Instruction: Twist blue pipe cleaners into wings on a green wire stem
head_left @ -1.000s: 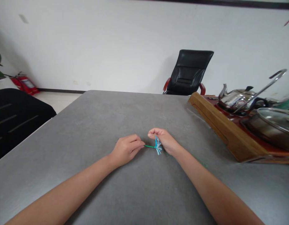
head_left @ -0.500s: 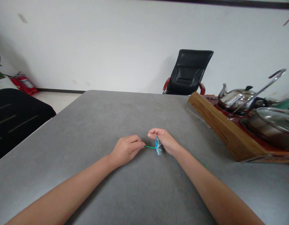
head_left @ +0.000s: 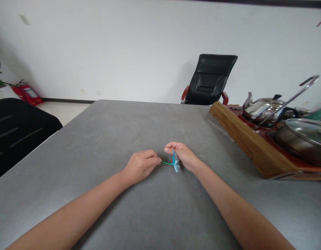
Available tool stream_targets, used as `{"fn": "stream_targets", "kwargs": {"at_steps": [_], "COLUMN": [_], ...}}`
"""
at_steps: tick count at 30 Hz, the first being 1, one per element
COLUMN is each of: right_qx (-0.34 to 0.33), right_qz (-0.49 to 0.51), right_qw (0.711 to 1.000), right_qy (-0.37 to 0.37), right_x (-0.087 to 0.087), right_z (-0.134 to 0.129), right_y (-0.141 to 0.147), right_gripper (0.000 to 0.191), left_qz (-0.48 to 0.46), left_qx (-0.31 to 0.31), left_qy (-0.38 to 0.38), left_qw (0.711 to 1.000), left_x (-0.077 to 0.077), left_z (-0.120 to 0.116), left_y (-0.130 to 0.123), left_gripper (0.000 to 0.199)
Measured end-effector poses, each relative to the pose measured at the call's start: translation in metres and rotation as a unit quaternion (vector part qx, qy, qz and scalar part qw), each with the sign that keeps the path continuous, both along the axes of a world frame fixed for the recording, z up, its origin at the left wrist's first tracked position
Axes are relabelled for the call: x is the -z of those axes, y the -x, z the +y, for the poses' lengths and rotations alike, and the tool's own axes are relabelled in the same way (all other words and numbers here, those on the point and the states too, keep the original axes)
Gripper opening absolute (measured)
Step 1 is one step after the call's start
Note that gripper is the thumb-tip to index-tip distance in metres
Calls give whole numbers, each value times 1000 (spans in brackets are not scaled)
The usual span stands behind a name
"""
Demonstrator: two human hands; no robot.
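Note:
Over the grey table, my left hand [head_left: 142, 166] pinches the end of a green stem between thumb and fingertips. At the stem's other end is a beaded flower [head_left: 175, 162], light blue with clear, shiny petals, pointing right. My right hand [head_left: 180, 152] is curled just above and beside the flower, thumb and forefinger pressed together. A thin green thread [head_left: 165, 157] runs from those fingertips down to the stem close to my left fingertips. Whether the right palm touches the petals I cannot tell.
A wooden tea tray [head_left: 243, 146] stands on the right, bearing a steel kettle [head_left: 263, 109] and a lidded pot [head_left: 303, 139]. Behind the table [head_left: 118, 125] is a black chair [head_left: 212, 80]. Another black chair [head_left: 22, 132] and a fire extinguisher [head_left: 27, 93] are at the left.
Hardly anything differs: both hands keep their pinch on the stem and the thread, and the view has shifted very slightly.

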State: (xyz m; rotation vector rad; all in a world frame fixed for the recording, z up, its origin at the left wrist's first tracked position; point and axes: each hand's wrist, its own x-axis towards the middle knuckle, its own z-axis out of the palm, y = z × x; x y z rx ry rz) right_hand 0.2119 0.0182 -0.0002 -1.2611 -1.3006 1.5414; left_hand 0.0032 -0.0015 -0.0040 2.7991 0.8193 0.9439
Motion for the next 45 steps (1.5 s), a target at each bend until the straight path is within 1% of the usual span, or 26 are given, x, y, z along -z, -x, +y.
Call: {"fn": "stream_targets", "kwargs": {"at_steps": [15, 23, 45], "right_qx": [-10, -10, -13], "right_qz": [-7, -8, -15], "right_qw": [1000, 1000, 1000], "right_qy": [-7, -6, -11], "right_x": [2, 1, -1], "right_z": [1, 1, 0], "right_y": [-1, -1, -2], "right_gripper": [25, 26, 24], "left_qz": [0, 2, 13], "left_qx": [5, 7, 4], "left_qy": [-2, 11, 1], "left_qw": [1000, 1000, 1000], "left_x": [-2, -1, -2], "left_z": [0, -1, 0], "left_y": [-1, -1, -2], "left_gripper": [21, 21, 22]}}
